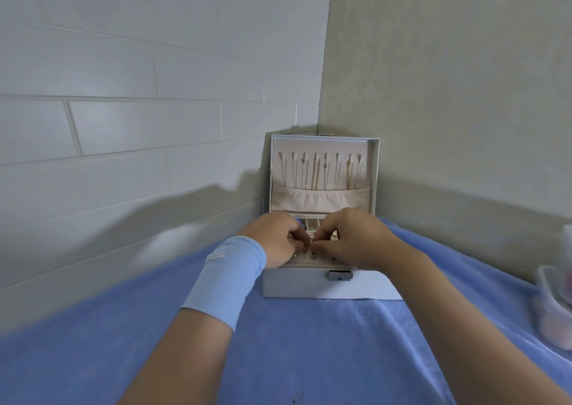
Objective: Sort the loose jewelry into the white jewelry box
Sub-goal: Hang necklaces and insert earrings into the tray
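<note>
Risk: tiny pale jewelry piece (311,242) slipping free, too small for firm hold. Pinched between left hand (275,238) and right hand (354,238) over tray (312,261) of white lidded jewelry box (309,286), far edge of blue cloth (278,342).

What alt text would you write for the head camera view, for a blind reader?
The left hand and right hand meet fingertip to fingertip over an open white jewelry box on a blue cloth; what they handle is too small to see. Necklaces hang inside the raised lid.

Soft dim light, blurred warped edges
</note>
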Demonstrator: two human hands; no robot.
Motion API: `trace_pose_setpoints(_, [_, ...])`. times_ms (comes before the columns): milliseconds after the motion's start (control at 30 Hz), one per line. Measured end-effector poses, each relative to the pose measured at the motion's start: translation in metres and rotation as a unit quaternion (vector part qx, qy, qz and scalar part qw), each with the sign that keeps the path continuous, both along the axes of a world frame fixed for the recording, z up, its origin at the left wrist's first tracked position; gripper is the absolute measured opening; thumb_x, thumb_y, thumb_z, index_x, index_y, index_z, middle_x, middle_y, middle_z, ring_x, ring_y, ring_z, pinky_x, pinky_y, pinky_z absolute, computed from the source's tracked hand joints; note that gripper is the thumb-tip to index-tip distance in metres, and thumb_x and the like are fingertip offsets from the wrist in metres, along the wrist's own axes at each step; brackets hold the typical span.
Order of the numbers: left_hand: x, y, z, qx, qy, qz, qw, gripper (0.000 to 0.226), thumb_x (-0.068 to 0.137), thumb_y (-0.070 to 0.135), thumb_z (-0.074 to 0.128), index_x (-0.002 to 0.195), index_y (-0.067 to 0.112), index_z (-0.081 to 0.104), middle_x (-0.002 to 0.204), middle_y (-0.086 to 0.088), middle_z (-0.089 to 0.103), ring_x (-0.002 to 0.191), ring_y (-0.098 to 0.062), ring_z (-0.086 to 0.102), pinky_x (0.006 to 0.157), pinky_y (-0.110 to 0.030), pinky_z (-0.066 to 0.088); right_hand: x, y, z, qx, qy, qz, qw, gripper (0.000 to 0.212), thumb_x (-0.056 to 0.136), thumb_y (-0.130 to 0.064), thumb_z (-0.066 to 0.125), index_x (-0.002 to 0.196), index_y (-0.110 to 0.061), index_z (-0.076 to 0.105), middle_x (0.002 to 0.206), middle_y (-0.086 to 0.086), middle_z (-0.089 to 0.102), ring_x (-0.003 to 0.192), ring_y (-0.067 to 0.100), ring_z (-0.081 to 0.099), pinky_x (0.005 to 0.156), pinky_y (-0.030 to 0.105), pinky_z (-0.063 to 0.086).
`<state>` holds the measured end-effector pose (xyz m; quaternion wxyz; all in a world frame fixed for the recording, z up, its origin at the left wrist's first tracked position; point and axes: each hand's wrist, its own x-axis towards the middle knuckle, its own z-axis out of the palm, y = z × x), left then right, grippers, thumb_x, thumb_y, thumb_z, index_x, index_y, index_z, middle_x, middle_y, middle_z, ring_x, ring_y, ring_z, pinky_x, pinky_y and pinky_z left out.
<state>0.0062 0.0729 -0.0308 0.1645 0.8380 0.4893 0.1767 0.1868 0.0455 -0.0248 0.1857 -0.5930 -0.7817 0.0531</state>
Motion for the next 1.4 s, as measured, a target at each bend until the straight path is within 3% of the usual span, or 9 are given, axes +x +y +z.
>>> trace_pose_setpoints(233, [-0.005,-0.014,0.006,0.062,-0.035,0.039,0.997,0.017,0.094,0.027,0.06,0.103,0.032,0.072,0.103,0.012,0.055,0.098,-0.012,0.054,0.086,-0.026,0.042,-0.001,-0.011,0.006,0.01,0.099,-0.005,0.995,0.012,0.086,-0.036,0.075,0.075,-0.033,0.076,0.071,-0.015,0.069,0.056,0.0,0.053,0.056,0.019,0.041])
trace_pose_setpoints(367, [-0.015,-0.044,0.009,0.065,-0.073,0.037,0.995,0.01,0.091,0.027,0.062,0.095,0.032,0.07,0.091,0.018,0.055,0.08,-0.001,0.052,0.073,-0.02,0.041,-0.005,-0.039,0.017,-0.025,0.118,0.033,0.992,0.012,0.086,-0.034,0.076,0.075,-0.029,0.076,0.071,-0.012,0.07,0.054,-0.003,0.055,0.054,0.015,0.044])
trace_pose_setpoints(467, [-0.021,-0.074,0.009,0.019,-0.052,0.024,0.998,0.007,0.091,0.026,0.062,0.094,0.028,0.068,0.082,0.018,0.058,0.071,0.003,0.051,0.063,-0.014,0.037,-0.009,-0.064,0.018,-0.094,0.083,0.059,0.99,0.008,0.084,-0.029,0.075,0.078,-0.025,0.078,0.077,-0.007,0.075,0.065,0.005,0.064,0.063,0.021,0.052])
trace_pose_setpoints(567, [-0.025,-0.102,0.002,-0.057,0.038,-0.009,0.998,0.005,0.091,0.029,0.063,0.09,0.033,0.066,0.081,0.019,0.06,0.072,0.003,0.053,0.067,-0.018,0.04,-0.01,-0.089,0.01,-0.169,0.026,0.074,0.982,0.008,0.084,-0.033,0.072,0.081,-0.031,0.079,0.08,-0.011,0.076,0.079,0.016,0.069,0.076,0.03,0.057])
trace_pose_setpoints(667, [-0.03,-0.125,-0.005,-0.131,0.067,-0.022,0.989,0.006,0.088,0.032,0.067,0.085,0.037,0.07,0.067,0.026,0.062,0.068,0.004,0.058,0.073,-0.019,0.044,-0.007,-0.112,0.004,-0.237,0.012,0.083,0.968,0.009,0.083,-0.033,0.074,0.09,-0.031,0.08,0.085,-0.011,0.077,0.063,0.011,0.06,0.067,0.022,0.052])
trace_pose_setpoints(833, [-0.032,-0.148,-0.018,-0.16,0.098,-0.021,0.982,0.014,0.08,0.036,0.076,0.094,0.037,0.076,0.066,0.029,0.062,0.065,0.01,0.057,0.067,-0.011,0.041,-0.006,-0.136,-0.007,-0.304,-0.02,0.076,0.949,0.019,0.073,-0.032,0.085,0.091,-0.036,0.08,0.075,-0.016,0.071,0.064,0.007,0.058,0.071,0.017,0.047])
trace_pose_setpoints(967, [-0.031,-0.151,-0.025,-0.147,0.092,-0.02,0.985,0.012,0.08,0.03,0.076,0.092,0.033,0.077,0.077,0.022,0.066,0.075,0.002,0.06,0.076,-0.015,0.047,-0.01,-0.139,-0.012,-0.292,-0.021,0.066,0.954,0.016,0.073,-0.031,0.085,0.088,-0.034,0.081,0.074,-0.013,0.072,0.063,0.005,0.058,0.072,0.017,0.048])
trace_pose_setpoints(1167, [-0.035,-0.144,-0.026,-0.14,0.076,-0.018,0.987,0.007,0.083,0.029,0.073,0.087,0.033,0.076,0.087,0.01,0.075,0.078,-0.006,0.067,0.078,-0.022,0.053,-0.005,-0.132,-0.017,-0.255,0.109,0.088,0.957,0.006,0.081,-0.021,0.079,0.086,-0.023,0.08,0.068,-0.009,0.072,0.061,0.01,0.064,0.067,0.014,0.045])
trace_pose_setpoints(1400, [-0.03,-0.138,-0.028,-0.12,0.09,-0.015,0.989,0.004,0.085,0.029,0.07,0.083,0.033,0.07,0.085,0.018,0.066,0.086,-0.007,0.063,0.077,-0.022,0.048,-0.003,-0.124,-0.028,-0.228,0.176,0.072,0.955,0.012,0.079,-0.013,0.077,0.085,-0.024,0.08,0.076,0.013,0.07,0.055,0.015,0.055,0.055,0.022,0.046])
